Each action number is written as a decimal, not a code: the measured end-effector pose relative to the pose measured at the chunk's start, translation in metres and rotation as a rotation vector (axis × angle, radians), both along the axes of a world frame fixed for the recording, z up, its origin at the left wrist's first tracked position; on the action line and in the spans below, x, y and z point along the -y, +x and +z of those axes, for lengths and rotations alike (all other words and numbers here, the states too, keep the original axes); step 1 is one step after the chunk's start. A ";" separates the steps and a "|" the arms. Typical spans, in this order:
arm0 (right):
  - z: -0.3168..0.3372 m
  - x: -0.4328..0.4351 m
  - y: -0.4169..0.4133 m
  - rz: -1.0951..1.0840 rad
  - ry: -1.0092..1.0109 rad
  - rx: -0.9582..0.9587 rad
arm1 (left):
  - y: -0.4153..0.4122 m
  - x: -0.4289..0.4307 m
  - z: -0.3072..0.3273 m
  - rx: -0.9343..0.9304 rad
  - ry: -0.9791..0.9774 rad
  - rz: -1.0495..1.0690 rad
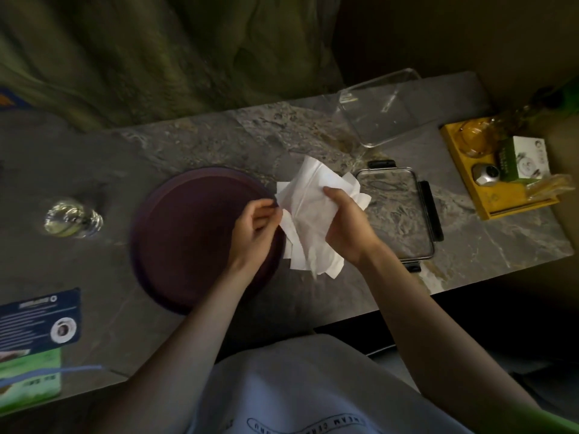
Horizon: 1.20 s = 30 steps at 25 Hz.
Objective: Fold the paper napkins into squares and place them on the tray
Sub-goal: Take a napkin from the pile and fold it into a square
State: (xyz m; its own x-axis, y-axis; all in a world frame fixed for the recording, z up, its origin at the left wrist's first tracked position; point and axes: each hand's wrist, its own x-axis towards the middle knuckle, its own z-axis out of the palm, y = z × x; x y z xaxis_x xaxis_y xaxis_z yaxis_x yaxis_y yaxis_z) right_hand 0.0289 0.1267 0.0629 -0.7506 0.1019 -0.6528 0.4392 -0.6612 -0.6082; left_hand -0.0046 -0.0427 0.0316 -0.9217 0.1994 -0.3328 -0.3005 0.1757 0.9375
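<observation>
A loose bundle of white paper napkins hangs just right of the round dark purple tray on the marbled counter. My right hand grips the bundle from the right, thumb across its front. My left hand is over the tray's right edge and pinches the left edge of one napkin. The napkins are unfolded and crumpled, several layers overlapping. The tray's surface is bare where it shows.
A clear container lid with black clips lies right of the napkins, and a clear plastic box sits behind it. A yellow tray with small items is far right. A glass stands left; leaflets lie near left.
</observation>
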 end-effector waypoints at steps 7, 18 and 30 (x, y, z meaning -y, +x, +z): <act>0.029 0.042 -0.010 0.126 -0.004 0.069 | -0.035 0.079 0.012 0.224 0.062 -0.109; 0.053 0.083 -0.028 0.223 -0.063 0.026 | -0.044 0.159 0.030 0.525 0.301 -0.040; 0.057 0.129 -0.041 0.310 -0.101 -0.050 | -0.041 0.217 0.045 0.291 0.516 0.011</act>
